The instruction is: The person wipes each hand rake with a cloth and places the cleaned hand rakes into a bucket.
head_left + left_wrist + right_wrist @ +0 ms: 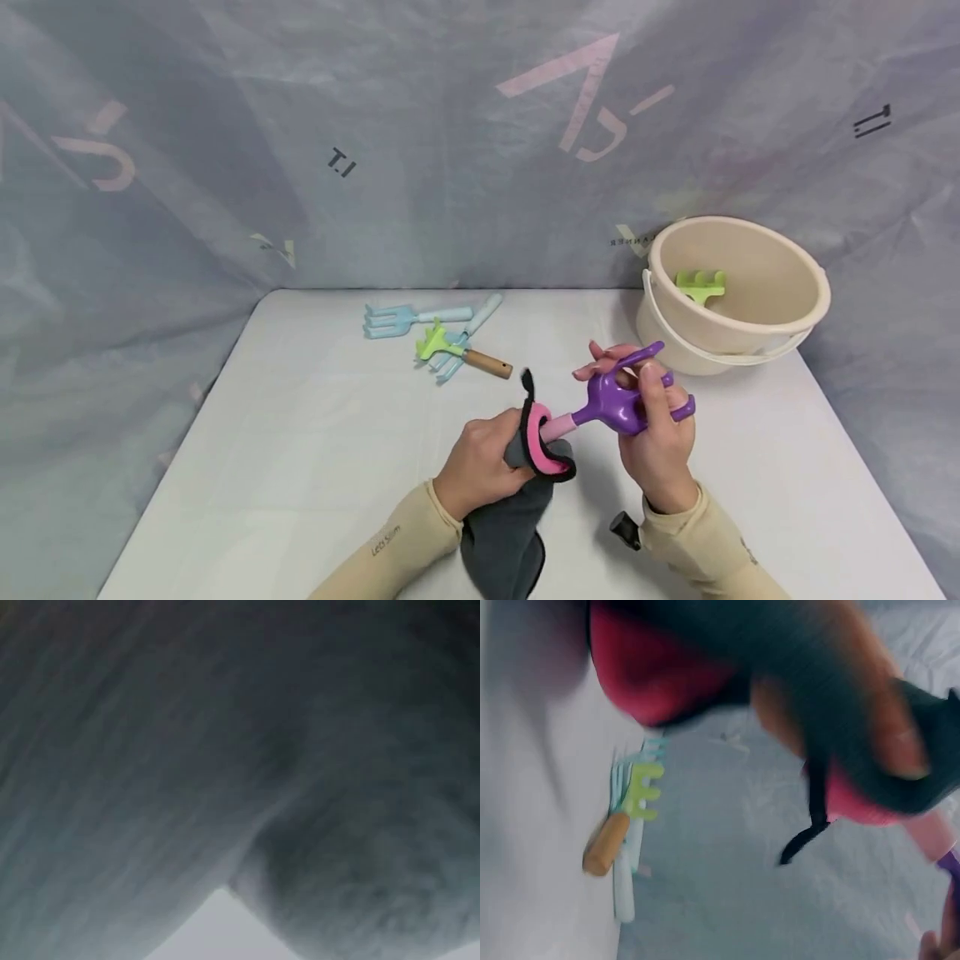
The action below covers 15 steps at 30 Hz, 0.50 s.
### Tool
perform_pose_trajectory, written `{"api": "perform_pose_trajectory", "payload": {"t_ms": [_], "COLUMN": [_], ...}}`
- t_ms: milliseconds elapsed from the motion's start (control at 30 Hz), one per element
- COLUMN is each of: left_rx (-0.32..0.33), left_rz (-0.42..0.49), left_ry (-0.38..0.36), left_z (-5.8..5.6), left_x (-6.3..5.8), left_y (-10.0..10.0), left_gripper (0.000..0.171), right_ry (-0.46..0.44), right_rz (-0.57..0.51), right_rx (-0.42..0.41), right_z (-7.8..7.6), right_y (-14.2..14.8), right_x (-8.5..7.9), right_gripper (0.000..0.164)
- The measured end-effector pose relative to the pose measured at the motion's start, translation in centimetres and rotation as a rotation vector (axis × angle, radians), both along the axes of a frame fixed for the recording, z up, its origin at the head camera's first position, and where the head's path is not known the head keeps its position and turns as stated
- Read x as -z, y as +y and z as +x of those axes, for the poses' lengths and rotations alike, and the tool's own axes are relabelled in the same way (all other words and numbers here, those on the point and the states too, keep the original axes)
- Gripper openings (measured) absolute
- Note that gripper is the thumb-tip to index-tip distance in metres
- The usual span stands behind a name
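A dark grey fabric pouch (510,525) with pink lining and black trim is gripped near its mouth by my left hand (483,458). Its lower part hangs down toward the near table edge. The pink handle (557,427) of a purple hand rake (618,407) sits partly inside that mouth, the handle's end hidden. My right hand (660,437) holds the rake by its pronged head, thumb and fingers among the prongs. Grey cloth (135,780) fills the left wrist view. In the right wrist view, the pink lining (660,675) shows large and blurred.
Beyond the hands lie a light-blue hand fork (393,321), a second blue tool (483,315) and a green rake with a wooden handle (487,362) across it. A cream bucket (765,267) stands back right with a green rake head (701,285) inside. Fabric hangs behind the table.
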State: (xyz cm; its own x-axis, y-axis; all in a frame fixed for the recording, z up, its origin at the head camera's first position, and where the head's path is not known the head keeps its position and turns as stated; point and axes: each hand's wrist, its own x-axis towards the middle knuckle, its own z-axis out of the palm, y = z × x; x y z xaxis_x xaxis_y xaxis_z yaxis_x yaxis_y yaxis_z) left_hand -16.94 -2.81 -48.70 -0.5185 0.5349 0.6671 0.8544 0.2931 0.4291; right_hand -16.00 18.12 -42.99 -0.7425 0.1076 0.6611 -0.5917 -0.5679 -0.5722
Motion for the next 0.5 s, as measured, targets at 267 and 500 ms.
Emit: {"api": "perform_pose_trajectory", "payload": {"t_ms": [267,500], "left_rx": [0.176,0.321], "left_rz": [0.115,0.216], "left_ry": [0.190,0.038], "left_z": [-1.2,-1.8], "left_x": [-0.6,-0.7], "left_y": [-0.9,-1.8], "left_gripper": [0.045,0.018], "right_ry": [-0.268,-0.346], "right_rz": [-0.058,-0.107], "right_rx": [0.033,0.070], "right_z": [-0.2,-0.3], "right_y": [2.4,4.1], "right_x": [-0.7,-1.6], "right_gripper": [0.042,0.043]}}
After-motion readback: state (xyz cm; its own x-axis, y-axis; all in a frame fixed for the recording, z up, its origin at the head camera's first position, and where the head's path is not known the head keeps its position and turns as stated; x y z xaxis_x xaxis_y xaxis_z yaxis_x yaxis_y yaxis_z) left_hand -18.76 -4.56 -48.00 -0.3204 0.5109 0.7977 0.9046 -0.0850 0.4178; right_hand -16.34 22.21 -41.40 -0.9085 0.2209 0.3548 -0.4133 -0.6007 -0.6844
